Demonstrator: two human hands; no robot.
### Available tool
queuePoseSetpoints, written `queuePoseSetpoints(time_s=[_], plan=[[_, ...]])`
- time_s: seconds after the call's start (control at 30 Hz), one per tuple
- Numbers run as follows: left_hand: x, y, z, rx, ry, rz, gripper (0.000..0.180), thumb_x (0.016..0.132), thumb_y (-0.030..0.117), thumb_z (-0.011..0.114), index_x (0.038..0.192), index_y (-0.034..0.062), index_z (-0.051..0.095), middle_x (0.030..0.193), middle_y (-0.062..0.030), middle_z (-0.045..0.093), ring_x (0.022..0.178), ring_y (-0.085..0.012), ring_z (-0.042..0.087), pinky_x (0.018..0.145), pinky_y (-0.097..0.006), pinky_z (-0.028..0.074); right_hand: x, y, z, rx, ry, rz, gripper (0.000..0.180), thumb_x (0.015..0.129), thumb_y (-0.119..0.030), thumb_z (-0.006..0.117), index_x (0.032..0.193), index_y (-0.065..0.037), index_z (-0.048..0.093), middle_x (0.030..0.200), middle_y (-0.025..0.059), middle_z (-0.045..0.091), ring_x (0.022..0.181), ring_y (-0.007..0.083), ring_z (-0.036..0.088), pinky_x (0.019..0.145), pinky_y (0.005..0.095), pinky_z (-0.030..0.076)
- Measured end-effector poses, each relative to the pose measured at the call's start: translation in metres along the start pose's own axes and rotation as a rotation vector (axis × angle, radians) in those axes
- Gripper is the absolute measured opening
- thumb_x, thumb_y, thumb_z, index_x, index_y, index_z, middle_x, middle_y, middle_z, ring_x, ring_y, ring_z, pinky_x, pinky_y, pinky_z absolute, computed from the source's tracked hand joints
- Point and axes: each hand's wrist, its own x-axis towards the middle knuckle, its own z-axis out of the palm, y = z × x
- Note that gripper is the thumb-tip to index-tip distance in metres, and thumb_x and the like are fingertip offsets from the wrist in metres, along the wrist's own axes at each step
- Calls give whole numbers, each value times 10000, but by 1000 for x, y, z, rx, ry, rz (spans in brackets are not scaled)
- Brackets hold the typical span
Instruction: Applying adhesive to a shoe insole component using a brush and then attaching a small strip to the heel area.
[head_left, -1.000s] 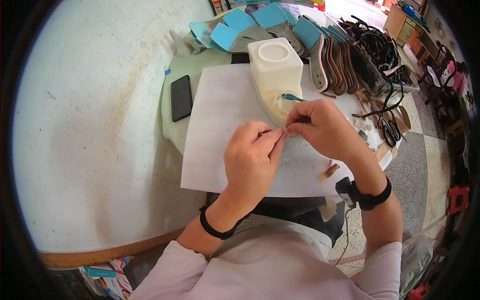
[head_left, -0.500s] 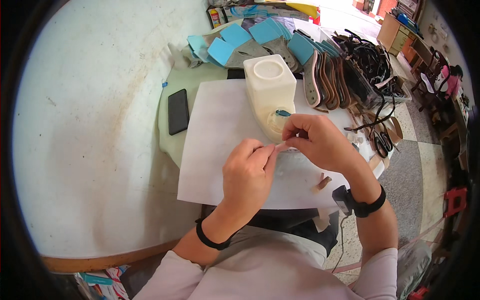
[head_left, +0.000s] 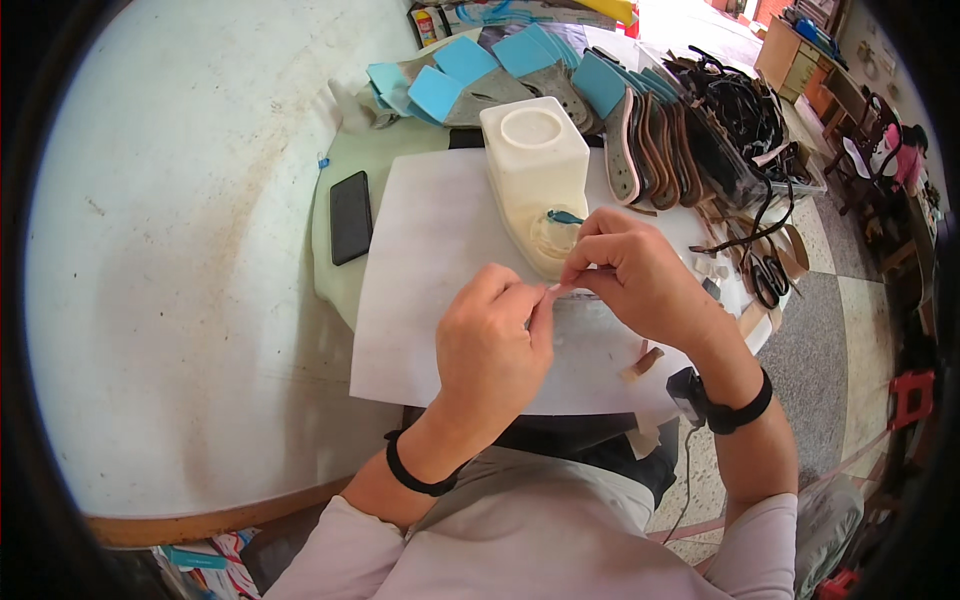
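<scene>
My left hand (head_left: 492, 335) and my right hand (head_left: 635, 275) meet over the white sheet, fingertips pinched close together. Between them is a small pale pinkish strip (head_left: 556, 289), mostly covered by the fingers. Just beyond my hands lies a cream plastic container (head_left: 537, 160), with a round opening (head_left: 553, 238) at its near end. A teal piece (head_left: 566, 217), perhaps a brush handle, shows at this opening beside my right hand; whether the hand touches it I cannot tell. Small brown scraps (head_left: 642, 363) lie near my right wrist.
A black phone (head_left: 351, 218) lies left of the white sheet (head_left: 420, 300). Behind stand grey pieces with blue flaps (head_left: 467, 62) and a row of insoles (head_left: 655, 150). At right are a clear bin of black straps (head_left: 735, 120) and black-handled scissors (head_left: 768, 280).
The fingertips of both hands have drawn closer together, so less of the strip shows. The teal piece shows more of its length. My view has shifted slightly.
</scene>
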Motion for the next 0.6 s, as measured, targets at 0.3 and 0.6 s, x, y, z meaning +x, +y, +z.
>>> queuePoseSetpoints(time_s=[0.3,0.6], plan=[[8,-3,2,9,-12,-25,102,784,17,847,787,17,745,801,-76,657,594,-220,615,533,-333,462,0,-2,-1,65,-19,102,97,872,-8,735,961,7,768,911,161,730,827,348,716,779,412,565],[10,-8,4,-2,-11,-27,115,778,9,856,772,9,741,764,-81,652,590,-207,609,521,-326,460,1,2,0,271,-36,276,101,883,-16,701,957,48,728,837,190,754,802,276,777,742,364,576]])
